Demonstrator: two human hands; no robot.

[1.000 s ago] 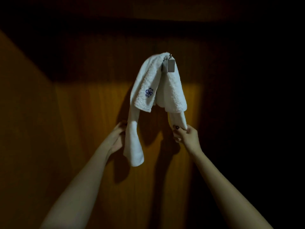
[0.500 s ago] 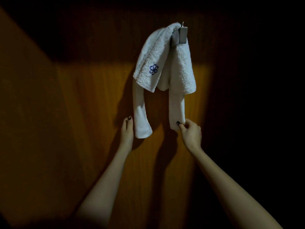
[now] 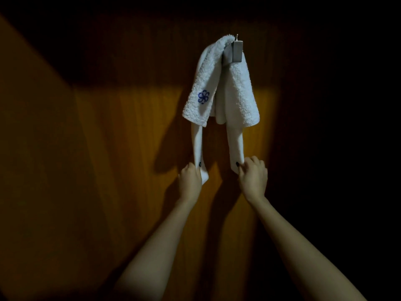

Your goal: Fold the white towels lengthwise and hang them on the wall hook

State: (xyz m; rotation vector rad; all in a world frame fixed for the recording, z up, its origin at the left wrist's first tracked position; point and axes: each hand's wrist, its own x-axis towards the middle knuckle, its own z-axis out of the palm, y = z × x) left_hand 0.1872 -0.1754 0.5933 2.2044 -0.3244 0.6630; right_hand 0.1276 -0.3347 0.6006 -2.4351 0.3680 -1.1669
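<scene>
Two white towels hang over the metal wall hook (image 3: pixel 235 51), high on the wooden wall (image 3: pixel 134 148), toward its upper right where the light fades into dark. The shorter, fluffy towel (image 3: pixel 240 94) lies in front, draped across the hook so its two halves fall down and slightly apart; the left half carries a small blue flower emblem (image 3: pixel 203 97) near its lower edge. Behind it hangs the longer, smoother towel (image 3: pixel 235 144), folded into a narrow band. Its long axis bends over the hook and runs down in two strips that spread outward like an upside-down V, both ends pointing at the floor.

The left hand (image 3: pixel 189 181) holds the end of the left strip, thumb pressed on the front of the cloth with a dark-painted nail showing, the other fingers curled behind. The right hand (image 3: pixel 252 175) pinches the end of the right strip the same way, thumb on the front, fingers bunched together behind. Both strips look drawn straight between hook and hands. Both bare forearms reach up from the lower edge of the wall's lit patch, and shadows of towels and arms fall on the wood to the left.
</scene>
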